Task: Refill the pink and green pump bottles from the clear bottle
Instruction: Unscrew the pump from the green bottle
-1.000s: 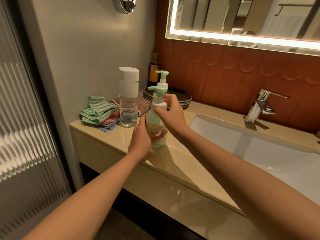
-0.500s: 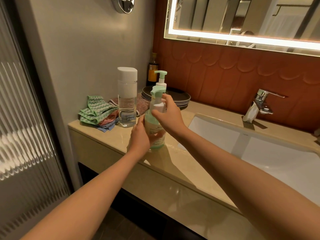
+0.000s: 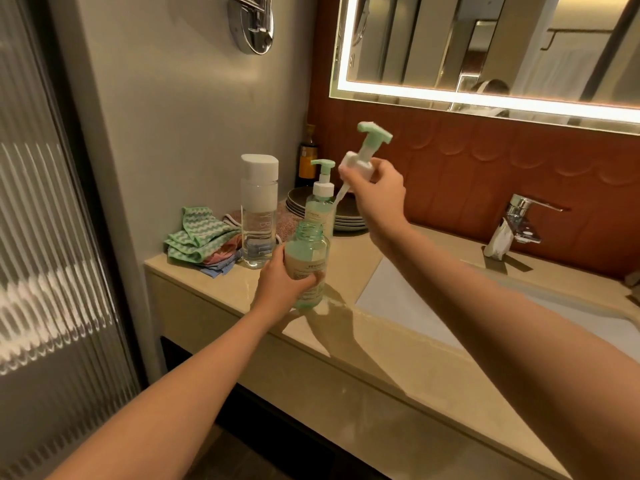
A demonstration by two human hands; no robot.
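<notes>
Green pump bottle, on the desk near the capped clear bottle: I log its pump head now unscrewed and lifted clear, gripped in my right hand, my left hand gripping the body, the neck open and ready for refilling.

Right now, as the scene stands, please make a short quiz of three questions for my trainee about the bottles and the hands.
1. True or false: the pump head sits screwed on the green bottle.
2. Which hand holds the pump head? A) left hand B) right hand C) neither
3. Fill in: the clear bottle stands on the counter with its white ____ on.

Key: 1 false, it is held apart from the bottle's open neck. 2 B. 3 cap.
</notes>
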